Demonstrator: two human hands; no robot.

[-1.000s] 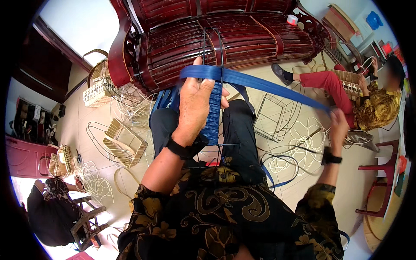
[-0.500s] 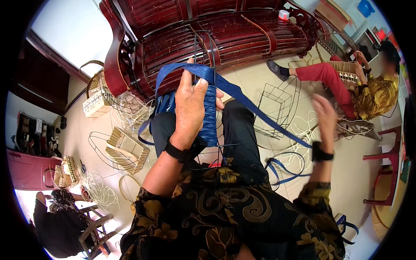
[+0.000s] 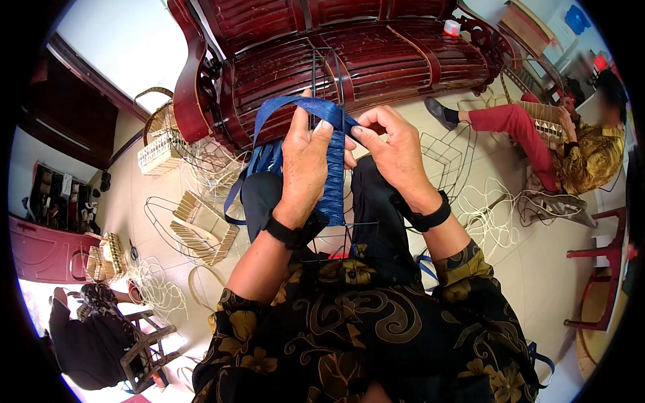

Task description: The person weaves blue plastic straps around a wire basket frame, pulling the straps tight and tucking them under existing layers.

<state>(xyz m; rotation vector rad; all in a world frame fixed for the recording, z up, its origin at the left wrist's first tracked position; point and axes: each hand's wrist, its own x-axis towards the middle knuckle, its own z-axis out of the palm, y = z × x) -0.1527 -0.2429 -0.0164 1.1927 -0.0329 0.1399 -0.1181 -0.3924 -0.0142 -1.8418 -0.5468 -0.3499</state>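
My left hand (image 3: 302,164) grips a black wire frame (image 3: 314,64) wound with flat blue strapping (image 3: 334,195), its thumb on the top of the winding and fingertips curled round the far side. My right hand (image 3: 396,161) pinches a blue strap (image 3: 282,104) beside the frame's right edge, just right of my left thumb. The strap loops over my left fingers and hangs down on the left. The frame rests between my knees.
A wooden bench (image 3: 356,60) stands ahead. Partly made baskets (image 3: 201,232), cord tangles (image 3: 480,215) and a wire frame (image 3: 443,158) lie around on the floor. A co-worker (image 3: 584,161) sits at right with a basket; another person (image 3: 84,336) sits at lower left.
My right hand has moved from far right in to the frame and now pinches the strap there. The long strap once stretched rightward now loops over my left hand.
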